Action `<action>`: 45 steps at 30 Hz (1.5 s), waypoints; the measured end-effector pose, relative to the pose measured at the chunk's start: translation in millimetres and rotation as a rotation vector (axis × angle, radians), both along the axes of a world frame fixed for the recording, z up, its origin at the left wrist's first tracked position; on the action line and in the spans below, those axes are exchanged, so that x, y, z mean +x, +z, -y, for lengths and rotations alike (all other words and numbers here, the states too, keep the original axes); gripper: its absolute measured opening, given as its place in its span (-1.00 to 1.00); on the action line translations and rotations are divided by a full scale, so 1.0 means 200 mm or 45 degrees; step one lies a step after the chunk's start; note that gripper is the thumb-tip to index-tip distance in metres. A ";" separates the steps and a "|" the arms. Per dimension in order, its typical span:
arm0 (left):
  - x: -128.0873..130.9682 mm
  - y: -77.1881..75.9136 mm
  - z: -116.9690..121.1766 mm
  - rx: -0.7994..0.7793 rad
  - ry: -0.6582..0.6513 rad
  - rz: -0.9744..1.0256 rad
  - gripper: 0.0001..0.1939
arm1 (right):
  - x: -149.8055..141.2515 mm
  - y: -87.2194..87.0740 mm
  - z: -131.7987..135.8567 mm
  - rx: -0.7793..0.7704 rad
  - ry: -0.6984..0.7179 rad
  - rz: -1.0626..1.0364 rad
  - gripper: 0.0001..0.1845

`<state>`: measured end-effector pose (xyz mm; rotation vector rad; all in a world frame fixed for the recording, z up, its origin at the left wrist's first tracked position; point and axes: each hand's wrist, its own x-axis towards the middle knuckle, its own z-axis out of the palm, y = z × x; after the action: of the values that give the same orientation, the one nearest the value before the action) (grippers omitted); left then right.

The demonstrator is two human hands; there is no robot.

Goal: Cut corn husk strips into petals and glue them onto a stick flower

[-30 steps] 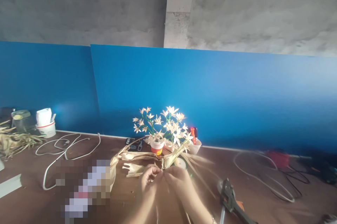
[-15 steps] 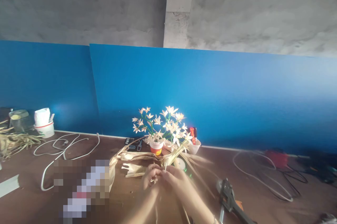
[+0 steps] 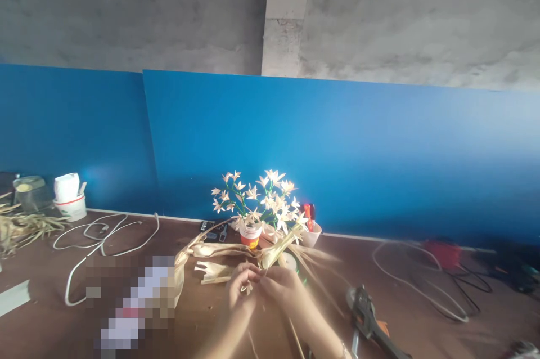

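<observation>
My left hand (image 3: 238, 287) and my right hand (image 3: 283, 286) meet low in the middle of the brown table (image 3: 422, 319). Both have their fingers pinched round a small pale husk piece (image 3: 247, 287) held between them. Long dried husk strips (image 3: 219, 251) lie just beyond my hands. Behind those stands a red and white cup (image 3: 250, 235) holding a bunch of cream husk flowers (image 3: 261, 198) on green stems.
A white cable (image 3: 101, 241) loops at the left, near a white tub (image 3: 71, 204) and a heap of dried husks (image 3: 21, 227). A black hand tool (image 3: 367, 317) lies to the right. Another white cable (image 3: 422, 286) and a red object (image 3: 442, 251) are farther right. A blue board (image 3: 337, 151) backs the table.
My hands have stayed together at the same spot, with the fingers shifting slightly round the husk piece. The view has drifted a little.
</observation>
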<state>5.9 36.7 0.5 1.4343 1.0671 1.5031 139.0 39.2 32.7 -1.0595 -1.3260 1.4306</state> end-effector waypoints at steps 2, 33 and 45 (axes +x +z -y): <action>0.00 -0.01 0.00 -0.009 0.020 0.004 -0.75 | 0.00 0.01 0.00 -0.012 -0.037 0.014 -0.64; 0.04 0.15 0.11 -0.330 -0.047 0.593 -0.73 | -0.01 0.03 0.03 -0.251 0.013 -0.452 -0.79; 0.05 0.16 0.13 -0.524 -0.455 1.054 -0.85 | -0.04 -0.06 0.02 -0.110 0.046 -0.658 -0.71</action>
<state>16.4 10.6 31.8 0.5658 0.5163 1.3126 130.5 35.6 20.9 -0.6540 -0.9189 1.6598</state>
